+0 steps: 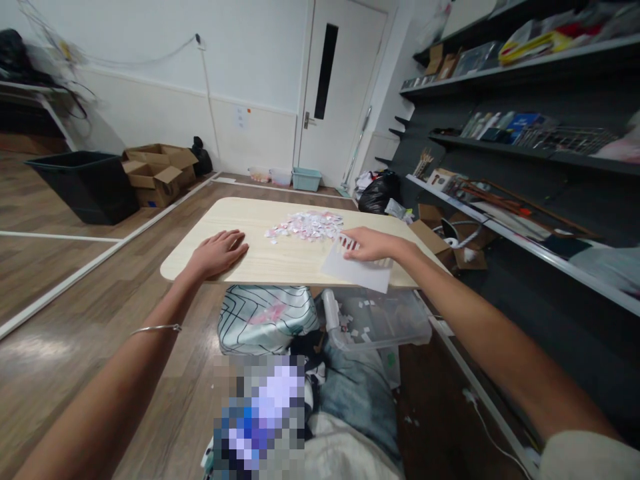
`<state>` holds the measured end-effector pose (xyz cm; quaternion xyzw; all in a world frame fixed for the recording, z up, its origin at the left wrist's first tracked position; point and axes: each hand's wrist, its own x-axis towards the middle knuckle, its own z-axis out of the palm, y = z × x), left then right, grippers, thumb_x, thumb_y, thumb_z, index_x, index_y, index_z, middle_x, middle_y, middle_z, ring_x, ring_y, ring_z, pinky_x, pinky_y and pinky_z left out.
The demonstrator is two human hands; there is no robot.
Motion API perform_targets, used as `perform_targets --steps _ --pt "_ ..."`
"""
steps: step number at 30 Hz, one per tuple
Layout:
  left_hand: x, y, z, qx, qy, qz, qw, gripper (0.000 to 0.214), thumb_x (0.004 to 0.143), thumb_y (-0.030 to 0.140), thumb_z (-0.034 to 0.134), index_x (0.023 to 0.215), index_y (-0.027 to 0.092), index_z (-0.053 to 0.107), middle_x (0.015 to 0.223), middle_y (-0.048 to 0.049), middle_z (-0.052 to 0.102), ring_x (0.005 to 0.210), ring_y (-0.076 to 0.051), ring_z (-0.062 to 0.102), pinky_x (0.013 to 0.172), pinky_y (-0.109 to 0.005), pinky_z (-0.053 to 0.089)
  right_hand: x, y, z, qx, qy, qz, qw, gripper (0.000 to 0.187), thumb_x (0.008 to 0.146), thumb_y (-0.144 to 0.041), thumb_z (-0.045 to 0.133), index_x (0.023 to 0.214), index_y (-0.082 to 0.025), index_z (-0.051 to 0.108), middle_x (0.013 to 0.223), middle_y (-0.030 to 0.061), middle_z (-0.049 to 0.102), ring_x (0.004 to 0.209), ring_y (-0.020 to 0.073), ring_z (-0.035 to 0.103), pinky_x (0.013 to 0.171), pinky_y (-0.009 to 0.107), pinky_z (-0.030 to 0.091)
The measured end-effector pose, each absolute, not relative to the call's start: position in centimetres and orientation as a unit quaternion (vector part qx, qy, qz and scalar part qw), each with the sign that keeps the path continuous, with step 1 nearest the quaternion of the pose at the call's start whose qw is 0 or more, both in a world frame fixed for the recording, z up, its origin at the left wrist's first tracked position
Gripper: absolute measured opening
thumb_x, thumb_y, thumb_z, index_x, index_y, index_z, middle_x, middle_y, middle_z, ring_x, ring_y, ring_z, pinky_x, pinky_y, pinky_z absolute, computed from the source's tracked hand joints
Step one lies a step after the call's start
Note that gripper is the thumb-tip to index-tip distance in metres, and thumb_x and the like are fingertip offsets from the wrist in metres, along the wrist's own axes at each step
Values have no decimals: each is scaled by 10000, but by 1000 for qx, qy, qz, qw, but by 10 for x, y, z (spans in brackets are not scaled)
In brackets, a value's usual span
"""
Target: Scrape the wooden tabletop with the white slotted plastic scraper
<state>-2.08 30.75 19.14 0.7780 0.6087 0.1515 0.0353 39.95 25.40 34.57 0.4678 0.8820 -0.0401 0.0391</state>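
A pale wooden table stands before me. Toward its far side lies a heap of small white and pinkish paper pieces. My left hand rests palm down on the left part of the tabletop, fingers stretched out, holding nothing. On the right, my right hand has its fingers closed on a white sheet of paper with cut-out slots along its upper edge. One corner of the sheet sticks out past the table's near edge. The heap is just beyond the right hand's fingertips.
Below the near edge sit a clear plastic bin with paper bits in it and a patterned fabric item. Dark shelves line the right. A black bin and cardboard boxes stand left, a door at the back.
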Motion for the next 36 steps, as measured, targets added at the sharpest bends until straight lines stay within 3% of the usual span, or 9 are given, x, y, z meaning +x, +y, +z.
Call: perform_targets --steps 5,8,13,17,21,28,32,36 --pt "-23 310 189 785 602 143 37 783 1105 664 301 1664 212 613 1811 -114 547 1681 -356 479 1370 -516 376 479 245 353 540 839 -36 50 177 880 -239 807 1042 -176 773 1132 147 857 1040 306 782 920 336 553" --pt "-22 310 190 783 606 134 33 801 1093 671 280 1668 216 604 1812 -108 545 1677 -362 484 1365 -529 383 510 243 357 559 822 -103 34 122 872 -272 778 961 -191 758 1007 127 847 957 293 773 884 345 562" --pt "-21 307 194 783 609 124 35 840 1093 668 248 1688 177 581 1829 -133 518 1692 -370 465 1373 -552 373 529 263 354 572 803 -168 -5 265 820 -438 806 919 -201 741 928 109 825 898 281 751 820 339 555" --pt "-20 306 197 780 613 121 40 827 1093 658 268 1684 178 592 1837 -134 506 1699 -377 455 1376 -558 367 525 286 347 553 816 -166 14 365 729 -524 855 863 -208 730 902 83 815 890 275 739 818 326 552" --pt "-21 306 196 784 606 131 37 782 1102 641 299 1666 199 611 1813 -127 544 1681 -372 481 1357 -548 390 520 290 347 515 835 -191 39 472 726 -624 838 910 -199 746 945 97 826 917 287 744 833 338 559" --pt "-21 307 193 781 607 143 31 752 1110 630 327 1648 204 635 1794 -126 569 1661 -356 511 1347 -512 409 503 263 338 483 820 -267 153 572 670 -688 870 909 -180 764 937 105 839 868 277 743 779 337 552" --pt "-20 305 194 787 601 140 27 746 1123 605 322 1652 178 630 1793 -142 566 1655 -362 518 1353 -522 403 487 265 347 453 846 -276 60 567 778 -724 812 930 -181 750 929 94 823 867 263 732 787 333 551" --pt "-20 304 196 788 599 139 25 730 1135 593 313 1651 184 630 1798 -133 563 1666 -347 503 1364 -503 390 450 278 353 432 875 -221 -4 389 828 -550 825 925 -184 735 909 67 803 860 250 721 798 322 546"
